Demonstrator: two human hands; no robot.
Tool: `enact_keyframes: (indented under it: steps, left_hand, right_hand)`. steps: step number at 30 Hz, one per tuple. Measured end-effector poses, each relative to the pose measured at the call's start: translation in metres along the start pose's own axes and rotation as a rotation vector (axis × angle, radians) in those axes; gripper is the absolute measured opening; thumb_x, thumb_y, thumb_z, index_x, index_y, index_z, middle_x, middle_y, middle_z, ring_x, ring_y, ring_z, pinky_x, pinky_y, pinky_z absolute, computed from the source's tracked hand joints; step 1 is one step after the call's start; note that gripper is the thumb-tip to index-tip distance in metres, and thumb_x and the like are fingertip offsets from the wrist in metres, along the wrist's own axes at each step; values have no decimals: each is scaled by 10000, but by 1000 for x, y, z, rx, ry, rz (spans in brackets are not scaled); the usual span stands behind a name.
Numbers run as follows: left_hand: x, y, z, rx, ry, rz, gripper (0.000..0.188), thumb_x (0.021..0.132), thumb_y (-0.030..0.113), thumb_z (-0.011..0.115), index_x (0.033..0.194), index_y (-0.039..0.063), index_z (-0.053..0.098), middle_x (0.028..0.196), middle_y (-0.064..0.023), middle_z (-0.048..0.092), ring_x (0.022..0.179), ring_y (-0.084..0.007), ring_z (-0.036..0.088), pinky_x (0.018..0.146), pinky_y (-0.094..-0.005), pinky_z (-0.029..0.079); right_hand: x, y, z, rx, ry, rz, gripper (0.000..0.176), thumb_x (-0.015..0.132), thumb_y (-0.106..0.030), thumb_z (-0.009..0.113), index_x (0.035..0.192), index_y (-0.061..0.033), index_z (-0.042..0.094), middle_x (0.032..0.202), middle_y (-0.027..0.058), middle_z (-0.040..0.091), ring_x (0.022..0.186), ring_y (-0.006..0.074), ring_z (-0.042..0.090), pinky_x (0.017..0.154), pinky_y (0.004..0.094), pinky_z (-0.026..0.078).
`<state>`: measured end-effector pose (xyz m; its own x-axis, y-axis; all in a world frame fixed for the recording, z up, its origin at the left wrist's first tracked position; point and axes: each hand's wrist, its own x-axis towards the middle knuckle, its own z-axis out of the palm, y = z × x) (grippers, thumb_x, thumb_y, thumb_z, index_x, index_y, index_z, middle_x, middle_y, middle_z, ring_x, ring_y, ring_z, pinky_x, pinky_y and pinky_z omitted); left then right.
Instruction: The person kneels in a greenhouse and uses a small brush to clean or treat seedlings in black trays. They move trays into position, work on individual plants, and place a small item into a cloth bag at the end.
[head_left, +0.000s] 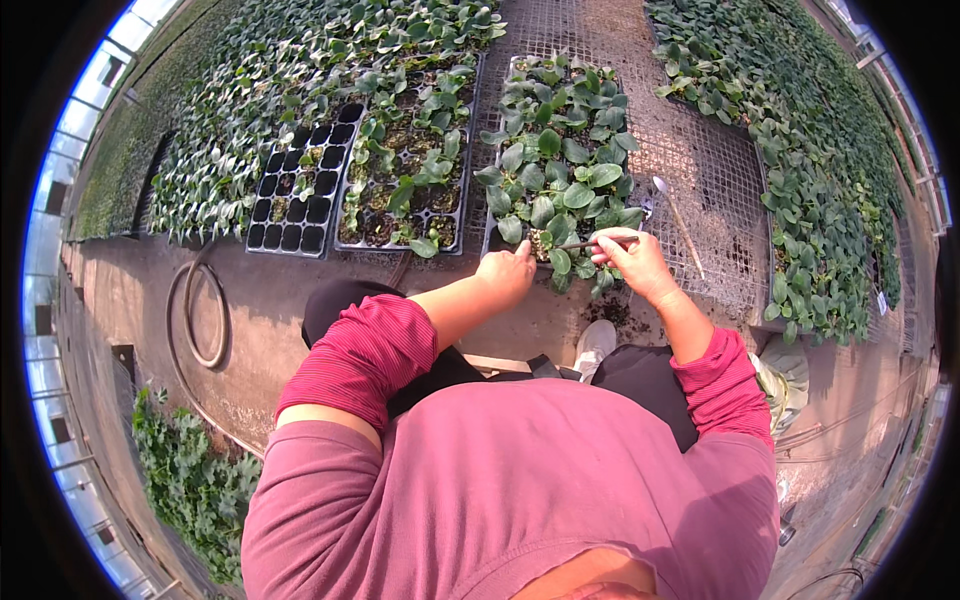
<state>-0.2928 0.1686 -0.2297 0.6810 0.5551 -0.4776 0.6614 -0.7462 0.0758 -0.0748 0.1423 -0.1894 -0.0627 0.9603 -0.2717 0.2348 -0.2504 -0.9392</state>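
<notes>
A black cell tray of leafy seedlings (555, 172) lies before me on a wire mesh bench. Between the thumb and fingers of my right hand (634, 259) is a thin dark stick (592, 243), its tip pointing left into the leaves at the tray's near edge. My left hand (510, 274) is at the near left corner of that tray, its fingertips among the leaves; whether they pinch anything cannot be told. To the left stand a sparser seedling tray (405, 165) and a tray of mostly empty cells (300, 187).
A white-ended stick (679, 225) rests on the mesh bench (697, 172) at the right. Dense seedling trays (810, 180) line the far right, with more (247, 97) at the upper left. A coiled hose (199, 315) lies on the floor, and leafy plants (187, 465) grow at lower left.
</notes>
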Motion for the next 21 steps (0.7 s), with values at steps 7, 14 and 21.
enact_keyframes:
  steps: [7, 14, 21]
  left_hand:
    - [26, -23, 29, 27, 47, 150, 418, 798, 143, 439, 1196, 16, 433, 1355, -174, 301, 790, -238, 628, 625, -360, 506]
    - [-31, 2, -36, -139, 105, 348, 205, 754, 168, 490, 852, 44, 621, 897, -106, 612, 821, -247, 615, 653, -378, 490]
    - [-69, -32, -62, -170, 180, 388, 184, 741, 167, 500, 795, 71, 648, 844, -97, 633, 812, -244, 618, 653, -349, 487]
  right_hand:
    - [3, -44, -23, -59, -51, 50, 177, 847, -142, 540, 930, 2, 601, 792, 64, 629, 678, 124, 619, 572, 203, 463]
    - [8, -118, -51, -29, 222, -202, 201, 856, -183, 540, 933, -9, 603, 765, 68, 627, 643, 105, 597, 576, 200, 477]
    - [170, -159, 106, 141, -62, -292, 194, 857, -188, 543, 934, -18, 595, 808, 87, 633, 681, 143, 625, 575, 202, 481]
